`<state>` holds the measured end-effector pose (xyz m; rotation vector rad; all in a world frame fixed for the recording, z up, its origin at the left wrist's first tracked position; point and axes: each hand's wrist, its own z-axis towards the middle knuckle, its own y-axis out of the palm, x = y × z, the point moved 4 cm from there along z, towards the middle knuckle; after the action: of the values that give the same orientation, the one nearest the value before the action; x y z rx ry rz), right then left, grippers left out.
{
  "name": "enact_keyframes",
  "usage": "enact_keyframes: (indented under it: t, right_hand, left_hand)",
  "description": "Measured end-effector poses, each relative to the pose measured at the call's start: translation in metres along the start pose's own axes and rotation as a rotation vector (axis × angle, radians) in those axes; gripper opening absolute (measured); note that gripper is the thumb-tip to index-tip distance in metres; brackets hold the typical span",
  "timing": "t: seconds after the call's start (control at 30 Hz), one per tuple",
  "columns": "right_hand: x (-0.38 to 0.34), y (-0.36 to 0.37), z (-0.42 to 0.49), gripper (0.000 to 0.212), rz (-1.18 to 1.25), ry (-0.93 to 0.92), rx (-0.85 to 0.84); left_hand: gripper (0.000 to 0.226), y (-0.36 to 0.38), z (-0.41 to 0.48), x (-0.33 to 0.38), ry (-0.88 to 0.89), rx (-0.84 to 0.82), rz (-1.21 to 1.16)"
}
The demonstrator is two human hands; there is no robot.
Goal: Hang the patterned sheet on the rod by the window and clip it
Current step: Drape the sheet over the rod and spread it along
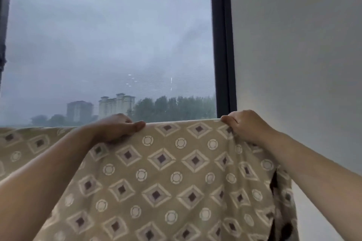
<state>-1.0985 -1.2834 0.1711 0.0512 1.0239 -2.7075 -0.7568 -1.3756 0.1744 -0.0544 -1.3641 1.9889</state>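
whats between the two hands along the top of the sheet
Only the top edge of the patterned sheet, stretched from the left hand to the right hand, nothing on it; head view.

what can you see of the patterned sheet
The patterned sheet is tan cloth printed with pale diamonds around dark squares and pale rings. Its top edge runs level across the lower window, and the rest hangs down, with folds at right. The left hand and right hand grip that edge.
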Motion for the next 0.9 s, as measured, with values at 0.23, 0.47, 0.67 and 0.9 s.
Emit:
enact_keyframes:
  t: [0.23,0.47,0.67,0.9]
  right_hand:
    - [0.025,-0.013,0.020,0.050,-0.062,0.187,-0.015]
    - [-0.045,0.002,0.030,0.049,-0.010,0.067,-0.284]
    - [-0.086,0.027,0.027,0.073,0.113,0.124,-0.477]
    - [-0.087,0.023,0.032,0.061,0.009,0.066,-0.472]
  left_hand:
    - [0.039,0.004,0.001,0.018,-0.038,-0.055,0.022]
    - [0.029,-0.007,0.000,0.027,-0.053,0.054,-0.109]
    - [0.024,-0.028,0.014,0.016,-0.125,0.462,0.178]
    - [0.034,-0.012,0.021,0.010,-0.160,-0.089,0.050]
